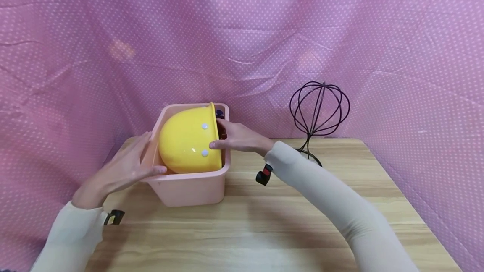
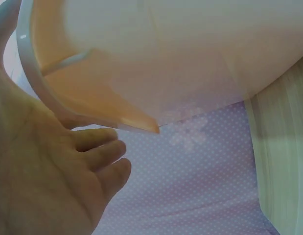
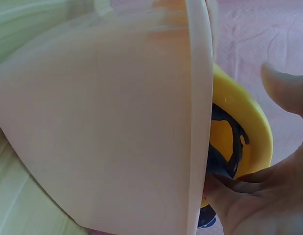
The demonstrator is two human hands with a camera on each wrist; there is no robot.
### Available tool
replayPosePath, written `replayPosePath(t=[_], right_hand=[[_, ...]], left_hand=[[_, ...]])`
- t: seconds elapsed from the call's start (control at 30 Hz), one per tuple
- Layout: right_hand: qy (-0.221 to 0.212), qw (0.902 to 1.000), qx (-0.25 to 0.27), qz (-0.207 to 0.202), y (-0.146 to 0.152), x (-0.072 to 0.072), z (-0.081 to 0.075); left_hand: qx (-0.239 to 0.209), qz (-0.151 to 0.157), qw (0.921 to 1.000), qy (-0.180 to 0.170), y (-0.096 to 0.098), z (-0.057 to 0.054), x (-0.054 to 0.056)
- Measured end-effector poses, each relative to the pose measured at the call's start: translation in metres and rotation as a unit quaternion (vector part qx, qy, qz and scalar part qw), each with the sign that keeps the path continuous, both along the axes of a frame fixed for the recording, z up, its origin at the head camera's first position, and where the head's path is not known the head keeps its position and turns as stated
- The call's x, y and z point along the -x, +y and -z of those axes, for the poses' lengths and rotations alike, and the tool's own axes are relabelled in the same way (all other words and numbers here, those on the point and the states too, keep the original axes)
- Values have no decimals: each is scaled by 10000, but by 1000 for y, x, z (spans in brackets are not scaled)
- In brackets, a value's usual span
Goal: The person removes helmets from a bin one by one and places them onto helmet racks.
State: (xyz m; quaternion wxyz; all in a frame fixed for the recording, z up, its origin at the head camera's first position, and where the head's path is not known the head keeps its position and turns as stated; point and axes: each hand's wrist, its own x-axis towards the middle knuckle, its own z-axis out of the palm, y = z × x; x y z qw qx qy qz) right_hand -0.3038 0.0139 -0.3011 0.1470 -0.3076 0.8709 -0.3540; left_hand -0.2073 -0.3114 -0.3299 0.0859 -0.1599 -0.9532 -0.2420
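A yellow hard hat (image 1: 185, 142) lies on its side in a pink plastic bin (image 1: 189, 188) on the wooden table. My right hand (image 1: 236, 137) pinches the hat's brim, thumb on the shell and fingers inside. The right wrist view shows the bin wall (image 3: 107, 122), the yellow hat (image 3: 249, 122) with black inner straps (image 3: 229, 147), and my right hand (image 3: 268, 196) at the brim. My left hand (image 1: 124, 167) rests flat against the bin's left rim, with the thumb touching the hat. In the left wrist view the left hand (image 2: 53, 171) lies relaxed beside the bin rim (image 2: 38, 83).
A black wire ball-shaped stand (image 1: 319, 110) rises at the back right of the table (image 1: 264, 230). Pink dotted cloth (image 1: 242, 32) hangs behind and along both sides. The bin sits near the table's back left corner.
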Motion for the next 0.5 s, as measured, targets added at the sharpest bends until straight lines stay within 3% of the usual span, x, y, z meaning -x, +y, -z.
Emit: replayPosePath(t=[0.23, 0.5], right_hand=[[-53, 9993, -353, -125, -8, 4, -3], [-150, 9973, -460, -551, -16, 4, -5]], left_hand=[[101, 272, 9996, -52, 1, 4, 0], [377, 179, 9991, 16, 0, 6, -1]])
